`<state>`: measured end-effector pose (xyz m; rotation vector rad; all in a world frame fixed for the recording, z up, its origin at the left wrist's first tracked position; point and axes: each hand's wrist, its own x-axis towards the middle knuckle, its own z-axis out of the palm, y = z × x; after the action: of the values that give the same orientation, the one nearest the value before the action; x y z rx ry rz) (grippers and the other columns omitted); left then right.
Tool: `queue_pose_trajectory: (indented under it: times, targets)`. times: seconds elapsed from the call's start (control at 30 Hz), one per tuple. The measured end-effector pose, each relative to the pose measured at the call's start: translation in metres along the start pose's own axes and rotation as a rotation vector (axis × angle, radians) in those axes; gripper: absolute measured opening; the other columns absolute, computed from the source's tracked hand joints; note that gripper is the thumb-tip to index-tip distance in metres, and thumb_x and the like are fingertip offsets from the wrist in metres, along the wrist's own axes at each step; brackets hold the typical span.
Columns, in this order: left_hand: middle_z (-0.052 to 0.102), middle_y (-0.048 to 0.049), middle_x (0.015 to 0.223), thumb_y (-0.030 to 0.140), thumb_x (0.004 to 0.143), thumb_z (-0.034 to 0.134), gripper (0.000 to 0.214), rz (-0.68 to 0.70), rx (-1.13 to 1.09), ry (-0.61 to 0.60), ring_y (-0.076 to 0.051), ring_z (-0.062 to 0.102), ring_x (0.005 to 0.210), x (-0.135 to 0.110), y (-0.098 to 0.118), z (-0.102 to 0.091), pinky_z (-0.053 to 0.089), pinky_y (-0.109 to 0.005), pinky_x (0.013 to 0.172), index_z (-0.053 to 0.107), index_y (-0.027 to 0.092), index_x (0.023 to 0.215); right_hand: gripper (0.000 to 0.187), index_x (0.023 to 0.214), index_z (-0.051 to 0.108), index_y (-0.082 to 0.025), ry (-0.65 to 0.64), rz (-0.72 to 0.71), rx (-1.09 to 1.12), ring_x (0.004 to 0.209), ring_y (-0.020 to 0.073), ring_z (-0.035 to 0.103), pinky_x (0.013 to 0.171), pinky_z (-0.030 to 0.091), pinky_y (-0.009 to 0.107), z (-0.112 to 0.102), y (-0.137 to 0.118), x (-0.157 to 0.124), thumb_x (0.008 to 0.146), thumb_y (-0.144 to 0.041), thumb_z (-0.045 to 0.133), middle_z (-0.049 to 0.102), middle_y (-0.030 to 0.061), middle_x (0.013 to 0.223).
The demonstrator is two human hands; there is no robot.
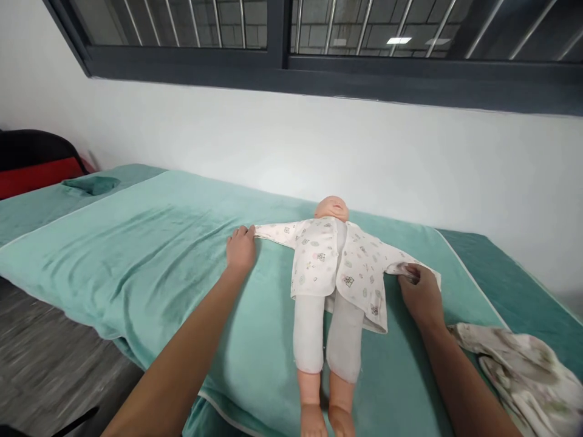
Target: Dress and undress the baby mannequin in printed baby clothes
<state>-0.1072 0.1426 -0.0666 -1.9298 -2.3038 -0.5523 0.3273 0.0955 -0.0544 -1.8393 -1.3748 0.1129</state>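
A baby doll [310, 388] lies on its back on a green sheet, its head toward the wall and its feet toward me. It wears a white printed baby jacket [314, 261], unfastened down the front, with both sleeves spread sideways. At the end of the sleeve on the left, my left hand [241, 247] is closed on the cuff. My right hand [421, 291] pinches the other sleeve near its lower edge, short of the cuff. The doll's hands do not show; its white cloth legs and bare feet do.
The green sheet [150, 261] covers a bed against a white wall. A crumpled printed cloth [532, 370] lies beside my right forearm. A black and red item [39, 161] stands at the far left. Above is a dark-framed window [277, 67] with bars.
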Motion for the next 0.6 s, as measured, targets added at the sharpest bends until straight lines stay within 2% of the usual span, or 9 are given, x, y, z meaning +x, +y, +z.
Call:
queue_pose_trajectory:
  times: [0.07, 0.13, 0.2, 0.23, 0.3, 0.4, 0.5, 0.6]
  targets:
    - [0.061, -0.0161, 0.118, 0.013, 0.097, 0.032, 0.045, -0.03, 0.013, 0.027, -0.031, 0.055, 0.111, -0.003, 0.001, 0.001, 0.042, -0.041, 0.087, 0.057, 0.019, 0.134, 0.033, 0.106, 0.063, -0.017, 0.085, -0.061, 0.023, 0.105, 0.0298, 0.06, 0.096, 0.047, 0.048, -0.001, -0.01, -0.01, 0.079, -0.035, 0.055, 0.066, 0.0147, 0.11]
    - [0.062, -0.0161, 0.118, 0.01, 0.095, 0.035, 0.045, -0.053, 0.02, 0.051, -0.032, 0.056, 0.111, -0.005, 0.001, 0.002, 0.042, -0.041, 0.086, 0.059, 0.019, 0.133, 0.029, 0.106, 0.062, -0.019, 0.119, -0.184, 0.102, 0.102, 0.0273, 0.06, 0.093, 0.049, 0.046, -0.002, -0.03, -0.03, 0.086, -0.038, 0.054, 0.065, 0.0119, 0.108]
    - [0.062, -0.0158, 0.118, 0.009, 0.094, 0.036, 0.046, -0.056, 0.005, 0.063, -0.032, 0.056, 0.111, -0.006, 0.0, 0.003, 0.042, -0.04, 0.085, 0.06, 0.02, 0.132, 0.025, 0.107, 0.06, -0.021, 0.007, -0.369, 0.189, 0.099, 0.0246, 0.06, 0.088, 0.051, 0.042, -0.005, -0.056, -0.055, 0.091, -0.039, 0.055, 0.064, 0.0094, 0.106]
    - [0.062, -0.0154, 0.117, 0.009, 0.093, 0.037, 0.046, -0.055, -0.014, 0.073, -0.032, 0.056, 0.111, -0.005, -0.002, 0.003, 0.043, -0.04, 0.085, 0.061, 0.02, 0.131, 0.025, 0.111, 0.06, -0.021, -0.067, -0.472, 0.191, 0.102, 0.0245, 0.06, 0.091, 0.051, 0.042, -0.006, -0.07, -0.068, 0.093, -0.038, 0.054, 0.063, 0.0095, 0.109]
    - [0.061, -0.0144, 0.117, 0.007, 0.09, 0.04, 0.047, -0.06, -0.062, 0.1, -0.031, 0.056, 0.11, -0.005, -0.005, 0.005, 0.043, -0.039, 0.084, 0.062, 0.021, 0.129, 0.034, 0.12, 0.058, -0.022, -0.116, -0.621, 0.121, 0.112, 0.0279, 0.055, 0.096, 0.048, 0.045, -0.009, -0.093, -0.092, 0.092, -0.041, 0.06, 0.059, 0.0115, 0.119]
    - [0.059, -0.014, 0.12, 0.005, 0.085, 0.043, 0.051, -0.078, -0.115, 0.147, -0.029, 0.057, 0.109, -0.003, -0.011, 0.008, 0.045, -0.037, 0.085, 0.062, 0.02, 0.129, 0.038, 0.121, 0.059, -0.021, -0.092, -0.66, -0.003, 0.108, 0.0307, 0.051, 0.092, 0.048, 0.047, -0.012, -0.111, -0.112, 0.089, -0.041, 0.067, 0.058, 0.0126, 0.118]
    - [0.059, -0.0144, 0.121, 0.004, 0.082, 0.045, 0.052, -0.07, -0.165, 0.203, -0.028, 0.057, 0.109, -0.003, -0.015, 0.011, 0.046, -0.036, 0.087, 0.062, 0.018, 0.129, 0.017, 0.109, 0.062, -0.021, -0.122, -0.658, -0.036, 0.098, 0.0276, 0.052, 0.085, 0.048, 0.043, -0.014, -0.111, -0.114, 0.096, -0.031, 0.058, 0.061, 0.0101, 0.107]
    - [0.061, -0.0136, 0.117, 0.003, 0.079, 0.045, 0.049, -0.042, -0.245, 0.286, -0.028, 0.058, 0.11, -0.004, -0.016, 0.012, 0.047, -0.037, 0.09, 0.065, 0.017, 0.121, 0.013, 0.1, 0.062, -0.022, -0.207, -0.698, 0.037, 0.091, 0.0238, 0.054, 0.082, 0.047, 0.039, -0.018, -0.105, -0.111, 0.1, -0.024, 0.05, 0.063, 0.0072, 0.098]
